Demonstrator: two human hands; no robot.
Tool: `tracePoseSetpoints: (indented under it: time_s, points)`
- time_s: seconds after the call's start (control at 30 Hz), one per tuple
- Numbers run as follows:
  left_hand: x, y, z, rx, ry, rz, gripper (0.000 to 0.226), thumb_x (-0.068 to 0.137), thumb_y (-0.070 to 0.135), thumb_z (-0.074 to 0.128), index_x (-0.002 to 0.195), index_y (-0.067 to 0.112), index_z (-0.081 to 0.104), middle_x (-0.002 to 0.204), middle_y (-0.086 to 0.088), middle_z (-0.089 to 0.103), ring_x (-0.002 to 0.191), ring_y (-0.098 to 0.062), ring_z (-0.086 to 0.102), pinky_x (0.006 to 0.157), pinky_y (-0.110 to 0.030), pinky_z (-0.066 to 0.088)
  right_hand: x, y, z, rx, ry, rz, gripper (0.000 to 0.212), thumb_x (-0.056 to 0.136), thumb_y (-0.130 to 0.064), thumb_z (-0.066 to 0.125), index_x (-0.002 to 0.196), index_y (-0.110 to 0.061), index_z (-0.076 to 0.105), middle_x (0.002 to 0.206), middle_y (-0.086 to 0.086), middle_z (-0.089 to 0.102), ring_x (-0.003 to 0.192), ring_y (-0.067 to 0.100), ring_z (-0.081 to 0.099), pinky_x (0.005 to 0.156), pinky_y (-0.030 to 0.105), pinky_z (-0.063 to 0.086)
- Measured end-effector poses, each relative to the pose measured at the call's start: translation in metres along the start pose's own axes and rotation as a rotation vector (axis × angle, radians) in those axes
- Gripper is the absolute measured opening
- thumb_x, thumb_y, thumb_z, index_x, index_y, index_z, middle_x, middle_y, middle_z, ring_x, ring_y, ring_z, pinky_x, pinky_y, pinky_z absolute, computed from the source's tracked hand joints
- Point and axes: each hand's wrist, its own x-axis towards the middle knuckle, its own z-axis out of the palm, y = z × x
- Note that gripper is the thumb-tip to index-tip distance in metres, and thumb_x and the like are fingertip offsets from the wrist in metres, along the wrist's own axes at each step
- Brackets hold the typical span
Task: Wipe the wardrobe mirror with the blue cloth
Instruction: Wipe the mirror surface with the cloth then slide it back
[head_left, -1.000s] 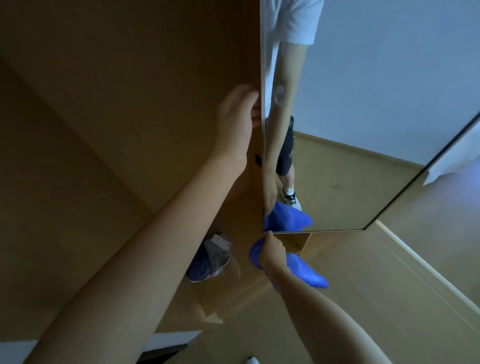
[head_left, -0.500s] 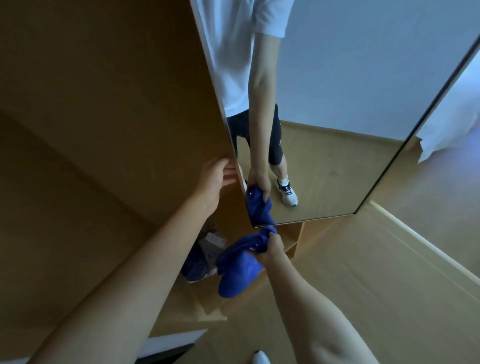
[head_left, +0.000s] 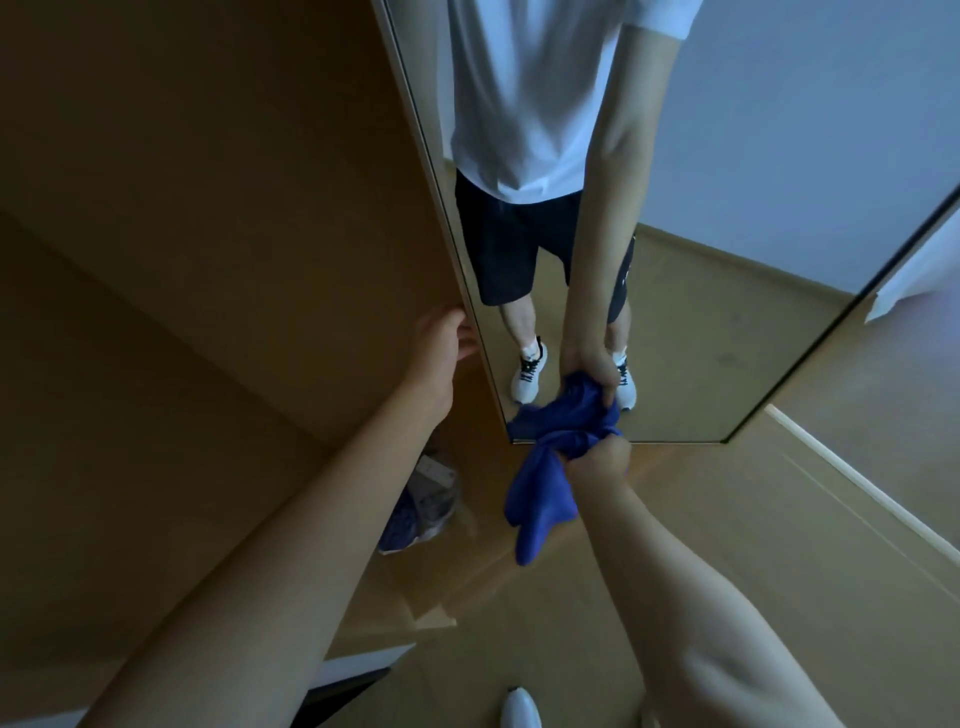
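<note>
Blue cloth (head_left: 543, 493), bunched and hanging in a loose fold, is gripped in the right hand (head_left: 597, 457) at the bottom edge of the wardrobe mirror (head_left: 727, 322). The fingers of that hand are curled tight round the top of the cloth, and the upper part of the bundle meets the glass just at the lower left corner; most of the fabric dangles below the mirror's edge, clear of it.

The left hand (head_left: 441, 343) sits at the mirror's left edge, partway up. Its fingers reach round toward the edge of the door panel, but the fingertips are hidden behind it, so whether they clamp the panel or only rest against it cannot be told.

The glass reflects a person in a white shirt, dark shorts and white shoes, holding the same cloth. Inside the wardrobe (head_left: 182, 260), on its floor, lies a small heap of items (head_left: 421, 504), too dim to identify.

The step in hand looks like wiping the lowest strip of the mirror, with the door steadied by the other hand. The next move probably calls for gathering the hanging cloth into a flatter pad and pressing it to the glass, then sweeping across or upward while the door is kept from swinging.
</note>
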Motion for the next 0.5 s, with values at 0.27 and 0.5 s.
tracePoseSetpoints:
  time_s: [0.27,0.5]
  points:
    - [0.012,-0.010,0.002,0.003,0.025,-0.022,0.027,0.103,0.018,0.043,0.126,0.008,0.053,0.100,-0.002,0.059,0.085,-0.011,0.057,0.094,-0.035,0.049,-0.020,0.028,0.030,0.225,-0.121,0.244,0.039,0.094,-0.028,0.060,0.128,-0.012,0.053,0.123,0.014,0.060,0.112,0.034,0.058,0.090,0.052,0.052]
    - [0.011,-0.010,0.007,-0.013,0.052,-0.044,0.027,0.103,0.021,0.042,0.126,0.011,0.052,0.109,-0.003,0.057,0.085,-0.012,0.056,0.099,-0.035,0.047,0.008,-0.002,0.003,0.039,-0.343,0.068,0.023,0.083,-0.023,0.063,0.100,-0.016,0.050,0.085,0.011,0.054,0.076,0.034,0.053,0.069,0.041,0.055]
